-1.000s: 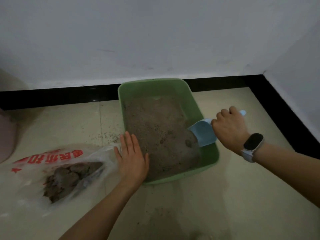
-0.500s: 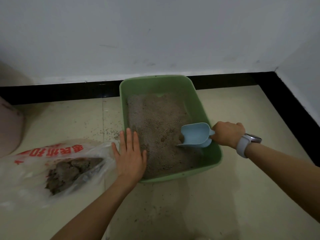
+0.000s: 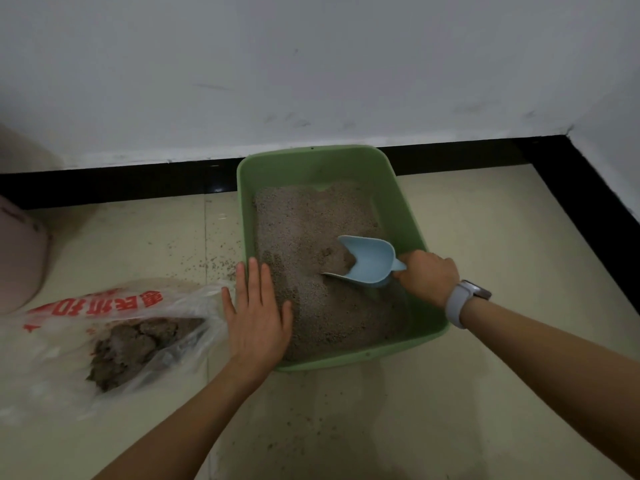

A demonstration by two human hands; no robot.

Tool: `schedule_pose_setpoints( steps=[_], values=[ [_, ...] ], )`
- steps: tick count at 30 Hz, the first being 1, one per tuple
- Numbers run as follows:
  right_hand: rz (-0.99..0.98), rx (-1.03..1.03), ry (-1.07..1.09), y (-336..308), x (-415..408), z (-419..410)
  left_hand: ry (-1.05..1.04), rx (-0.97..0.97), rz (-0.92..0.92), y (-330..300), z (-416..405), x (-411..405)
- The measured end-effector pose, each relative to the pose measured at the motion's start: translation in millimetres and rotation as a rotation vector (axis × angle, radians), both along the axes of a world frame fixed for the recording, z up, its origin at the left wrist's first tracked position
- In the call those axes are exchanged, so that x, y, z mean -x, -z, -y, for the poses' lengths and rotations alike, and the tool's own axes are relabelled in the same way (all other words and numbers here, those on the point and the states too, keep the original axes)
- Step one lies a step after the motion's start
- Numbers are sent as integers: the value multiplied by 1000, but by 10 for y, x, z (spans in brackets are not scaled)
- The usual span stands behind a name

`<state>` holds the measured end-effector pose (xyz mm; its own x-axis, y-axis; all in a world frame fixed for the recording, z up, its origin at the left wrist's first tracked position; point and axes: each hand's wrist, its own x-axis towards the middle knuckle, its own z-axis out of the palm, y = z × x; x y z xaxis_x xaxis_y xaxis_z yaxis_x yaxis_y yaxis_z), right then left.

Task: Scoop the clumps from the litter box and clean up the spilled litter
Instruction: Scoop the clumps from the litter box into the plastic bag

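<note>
A green litter box [image 3: 311, 164] stands on the tiled floor against the wall, filled with grey-brown litter [image 3: 301, 230]. My right hand [image 3: 427, 277] grips the handle of a light blue scoop [image 3: 372, 259], whose mouth lies in the litter and holds some of it. My left hand [image 3: 258, 315] rests flat, fingers straight, on the box's near left rim. A clear plastic bag [image 3: 104, 327] with red print lies on the floor to the left, holding dark clumps [image 3: 128, 348]. Spilled litter grains [image 3: 211, 263] dot the floor left of the box.
A black skirting board [image 3: 121, 183] runs along the white wall and turns down the right side at the corner. A pale pink container [image 3: 20, 258] sits at the far left edge. More grains are scattered on the tiles [image 3: 311, 427] in front of the box.
My right hand has brought the scoop from the box's right rim into the litter and pushed it leftward, so litter now lies in its mouth. My left hand has stayed on the rim.
</note>
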<state>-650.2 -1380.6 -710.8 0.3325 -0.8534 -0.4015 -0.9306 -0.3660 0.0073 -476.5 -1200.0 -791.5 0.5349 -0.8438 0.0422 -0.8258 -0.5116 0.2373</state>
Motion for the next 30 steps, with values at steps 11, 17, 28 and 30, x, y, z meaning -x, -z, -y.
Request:
schedule_pose_setpoints(
  steps=[11,17,28,30],
  values=[
    [139,44,-114,353,-146,-48,-24,33,-5,11,2,-8],
    [126,280,-219,214,-55,22,-36,67,-19,38,-1,-9],
    [92,272,-305,74,-50,80,-30,75,-30,23,0,-16],
    [89,256,-307,65,-43,79,-35,77,-41,15,-1,-8]
  ],
)
